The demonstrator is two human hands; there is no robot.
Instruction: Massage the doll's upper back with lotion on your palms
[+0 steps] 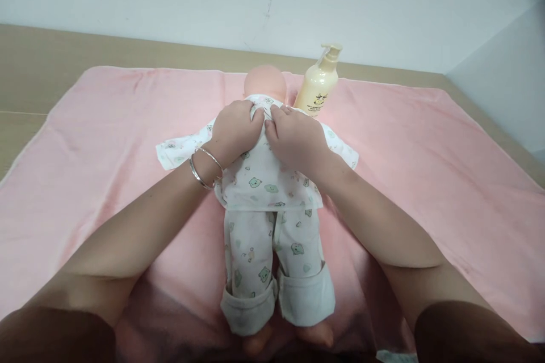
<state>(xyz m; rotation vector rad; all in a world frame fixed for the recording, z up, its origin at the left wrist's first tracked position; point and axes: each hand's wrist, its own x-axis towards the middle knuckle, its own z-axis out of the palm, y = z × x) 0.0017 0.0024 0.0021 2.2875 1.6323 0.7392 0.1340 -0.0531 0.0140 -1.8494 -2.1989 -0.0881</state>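
Observation:
A bald baby doll (264, 84) lies stretched out in front of me, head away and feet toward me; no face shows. It wears a white shirt (272, 187) with small green animal prints and matching trousers (251, 244) with turned-up cuffs. My left hand (238, 127), a silver bangle pair at its wrist, is closed on the doll's upper left by the collar. Opposite it, my right hand (298, 133) is closed on the upper right. Both thumbs point inward, close together but apart. Some fingertips are hidden behind the hands.
A cream pump bottle (317, 85) with a cow picture stands just beyond my right hand, close to the doll's head. Beneath everything a pink blanket (426, 181) covers a wooden surface (38, 57). A white wall (170, 0) with a crack rises behind.

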